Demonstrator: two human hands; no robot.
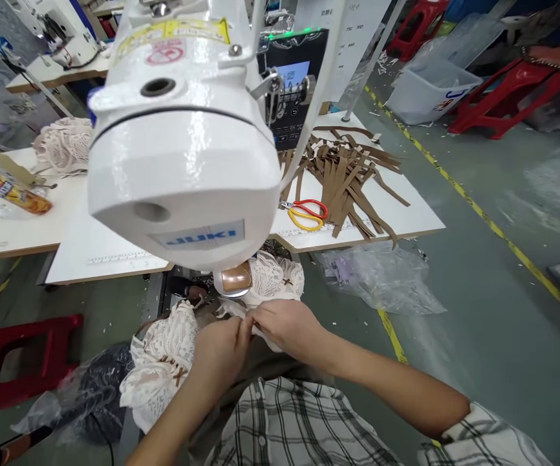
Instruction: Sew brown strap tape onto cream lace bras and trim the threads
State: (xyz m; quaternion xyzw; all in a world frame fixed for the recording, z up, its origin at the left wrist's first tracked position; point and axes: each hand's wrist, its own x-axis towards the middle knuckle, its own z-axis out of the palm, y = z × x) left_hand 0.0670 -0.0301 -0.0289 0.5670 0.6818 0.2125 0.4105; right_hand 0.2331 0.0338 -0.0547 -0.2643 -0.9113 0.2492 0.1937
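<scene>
Both hands meet in front of my lap, just below the white sewing machine head (pixel 183 168). My left hand (pixel 222 346) pinches the edge of a pale lace bra (pixel 270 278). Close against it, my right hand (pixel 287 327) grips the same edge, thumb and fingers closed. The bra's lace cup with a small brown bow lies beyond my fingers, near the machine's lower arm. More lace bras (pixel 163 356) with brown bows are piled to the left, beside my left forearm. The machine head hides the needle area.
Brown fabric strips (pixel 341 181) and red-and-yellow-handled snips (pixel 306 213) lie on the white table (pixel 416 220). A control screen (pixel 292 84) stands behind. Red stools (pixel 22 362) and a plastic bin (pixel 430 90) stand on the floor, with clear plastic bags (pixel 381 275).
</scene>
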